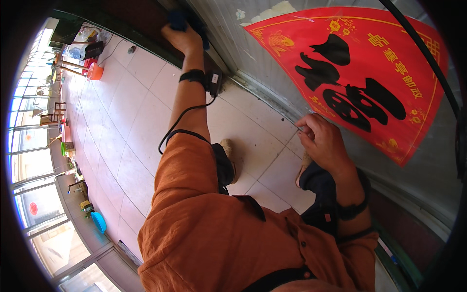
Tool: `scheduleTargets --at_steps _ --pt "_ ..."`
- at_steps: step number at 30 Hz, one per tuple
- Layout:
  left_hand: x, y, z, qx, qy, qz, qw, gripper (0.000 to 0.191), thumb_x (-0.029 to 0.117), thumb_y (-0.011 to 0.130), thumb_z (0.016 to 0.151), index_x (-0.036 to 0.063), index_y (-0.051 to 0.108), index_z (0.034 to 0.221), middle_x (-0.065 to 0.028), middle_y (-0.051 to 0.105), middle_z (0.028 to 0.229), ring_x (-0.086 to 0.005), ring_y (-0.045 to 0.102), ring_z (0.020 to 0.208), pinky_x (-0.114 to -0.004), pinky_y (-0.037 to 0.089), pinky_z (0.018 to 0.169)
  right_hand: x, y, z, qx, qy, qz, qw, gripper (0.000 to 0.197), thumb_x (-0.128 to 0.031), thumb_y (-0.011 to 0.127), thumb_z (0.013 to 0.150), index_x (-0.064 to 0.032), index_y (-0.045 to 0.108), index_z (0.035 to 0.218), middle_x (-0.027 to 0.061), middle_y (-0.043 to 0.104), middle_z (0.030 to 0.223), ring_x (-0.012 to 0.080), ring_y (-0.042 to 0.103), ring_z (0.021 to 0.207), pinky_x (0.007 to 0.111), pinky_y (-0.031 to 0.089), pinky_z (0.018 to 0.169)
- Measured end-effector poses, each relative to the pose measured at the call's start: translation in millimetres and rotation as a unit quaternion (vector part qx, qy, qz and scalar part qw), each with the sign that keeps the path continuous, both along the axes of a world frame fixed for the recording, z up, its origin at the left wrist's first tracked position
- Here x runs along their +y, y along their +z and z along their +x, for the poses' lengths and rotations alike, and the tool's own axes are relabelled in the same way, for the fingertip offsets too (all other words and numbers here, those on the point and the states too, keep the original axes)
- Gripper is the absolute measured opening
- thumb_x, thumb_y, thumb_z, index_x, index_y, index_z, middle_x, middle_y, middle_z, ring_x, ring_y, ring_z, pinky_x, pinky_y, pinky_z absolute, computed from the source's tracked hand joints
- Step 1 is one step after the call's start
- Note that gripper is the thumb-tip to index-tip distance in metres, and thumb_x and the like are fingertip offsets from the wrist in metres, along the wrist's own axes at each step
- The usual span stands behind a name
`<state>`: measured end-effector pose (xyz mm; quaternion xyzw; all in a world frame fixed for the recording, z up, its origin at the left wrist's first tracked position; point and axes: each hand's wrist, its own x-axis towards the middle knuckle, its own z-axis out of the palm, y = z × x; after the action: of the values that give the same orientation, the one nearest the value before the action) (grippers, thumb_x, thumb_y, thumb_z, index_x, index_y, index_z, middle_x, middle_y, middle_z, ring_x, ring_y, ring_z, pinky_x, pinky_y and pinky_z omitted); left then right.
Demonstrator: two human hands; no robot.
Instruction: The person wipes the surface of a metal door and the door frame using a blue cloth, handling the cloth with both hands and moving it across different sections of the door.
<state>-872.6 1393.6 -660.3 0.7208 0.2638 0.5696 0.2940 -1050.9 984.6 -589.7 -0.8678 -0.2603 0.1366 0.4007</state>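
Note:
My left hand [184, 39] is at the top of the view, at the end of my outstretched arm. It grips a dark blue cloth [178, 20] against a dark brown door panel [146, 22]; part of the cloth is lost in shadow. Lower right, my right hand [323, 142] hangs loosely curled, with a gap between thumb and forefinger and nothing visible in it. Close beside it, a red paper poster [310, 98] with large black brush characters and gold patterns is stuck on the grey ribbed panel [251, 51].
Pale tiles [135, 98] cover the floor, and my shoes [227, 148] stand near the panel's base. An orange bucket [95, 72], wooden chairs [49, 118] and a blue basin [99, 222] are along the windowed side at left. A black cable [186, 109] runs along my left arm.

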Motion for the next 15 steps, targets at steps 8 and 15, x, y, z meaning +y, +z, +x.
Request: scheduleTargets --at_steps 8,15 --pt "22.9 -117.2 -6.7 0.345 0.017 -0.255 0.903 0.051 0.021 0.072 0.080 -0.0030 0.053 0.121 -0.0256 0.059 0.120 -0.0402 0.057 0.111 -0.046 0.046 0.095 -0.9 1.1 11.9 -0.012 0.003 0.012 1.000 0.017 -0.004 0.062 0.079 -0.0039 0.057 0.095 0.0105 0.061 0.086 0.0245 0.064 0.072 0.036 0.051 0.064" --pt "1.8 3.6 -22.2 0.176 0.041 -0.138 0.974 0.040 0.015 0.070 0.080 -0.0028 0.057 0.113 -0.0247 0.063 0.109 -0.0421 0.060 0.103 -0.045 0.049 0.089 -4.3 18.8 -4.5 -0.030 0.007 -0.008 0.999 0.016 -0.005 0.061 0.079 -0.0042 0.057 0.094 0.0105 0.062 0.088 0.0250 0.065 0.073 0.037 0.051 0.065"
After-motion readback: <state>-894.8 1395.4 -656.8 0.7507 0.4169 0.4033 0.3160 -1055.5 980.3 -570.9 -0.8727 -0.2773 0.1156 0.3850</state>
